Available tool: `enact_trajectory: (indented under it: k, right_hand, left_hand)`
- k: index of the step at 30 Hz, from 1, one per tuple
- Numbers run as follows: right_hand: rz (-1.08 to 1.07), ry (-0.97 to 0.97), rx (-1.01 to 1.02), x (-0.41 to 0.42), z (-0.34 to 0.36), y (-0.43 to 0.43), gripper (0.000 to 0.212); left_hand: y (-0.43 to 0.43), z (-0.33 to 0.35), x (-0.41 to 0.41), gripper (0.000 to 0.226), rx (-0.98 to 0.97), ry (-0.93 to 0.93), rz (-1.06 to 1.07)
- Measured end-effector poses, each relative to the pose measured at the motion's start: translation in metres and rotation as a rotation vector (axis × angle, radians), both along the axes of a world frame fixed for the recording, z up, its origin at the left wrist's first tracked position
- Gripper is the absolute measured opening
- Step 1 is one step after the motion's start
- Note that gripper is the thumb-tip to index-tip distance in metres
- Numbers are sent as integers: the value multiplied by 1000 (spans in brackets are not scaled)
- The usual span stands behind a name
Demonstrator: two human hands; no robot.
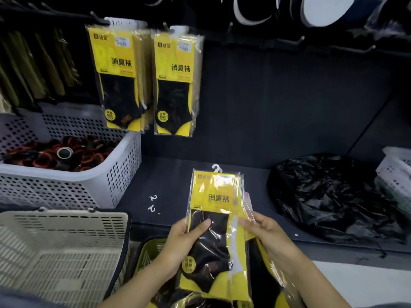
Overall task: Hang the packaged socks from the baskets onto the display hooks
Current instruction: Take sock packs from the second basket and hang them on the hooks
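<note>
At lower centre, the left hand [186,236] and right hand [264,230] grip the side edges of a yellow sock packet [216,196]. It stands upright with its white hanger [216,168] on top. The display hook [165,26] lies above and to the left, probably nearer the left hand.

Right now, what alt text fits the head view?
The left hand and right hand hold a yellow sock pack upright over a yellow basket. More packs hang on hooks behind, near a white basket.
</note>
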State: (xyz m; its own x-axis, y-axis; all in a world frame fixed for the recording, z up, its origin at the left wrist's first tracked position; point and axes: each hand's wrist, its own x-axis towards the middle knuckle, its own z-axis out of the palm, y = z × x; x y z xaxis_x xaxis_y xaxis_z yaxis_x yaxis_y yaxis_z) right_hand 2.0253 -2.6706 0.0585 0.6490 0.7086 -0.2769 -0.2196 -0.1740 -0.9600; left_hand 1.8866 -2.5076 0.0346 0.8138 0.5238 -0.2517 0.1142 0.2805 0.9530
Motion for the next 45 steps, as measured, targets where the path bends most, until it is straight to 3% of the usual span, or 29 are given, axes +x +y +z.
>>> enact_trajectory:
  k: [10, 16, 20, 24, 29, 33, 39, 45]
  right_hand:
    - [-213, -104, 208, 14, 59, 9, 33]
    - [-199, -137, 213, 16, 83, 25, 39]
    - [-303, -93, 280, 30, 102, 26, 36]
    - [-304, -167, 328, 47, 132, 26, 38]
    - [-321, -254, 366, 60, 168, 43, 34]
    - [-335, -303, 383, 72, 198, 69, 18]
    - [-362, -435, 377, 88, 237, 124, 13]
    - [-402, -421, 338, 103, 236, 169, 13]
  left_hand:
    - [36, 86, 16, 34, 83, -174, 53]
    - [35, 107, 20, 13, 189, -173, 55]
    - [58, 132, 16, 19, 236, -225, 157]
    - [95, 160, 9, 46, 312, -264, 296]
    - [125, 184, 2, 43, 335, -316, 367]
    - [140, 195, 0, 28, 346, -334, 409]
    - [157, 210, 1, 36, 370, -382, 459]
    - [168, 222, 4, 15, 390, -429, 482]
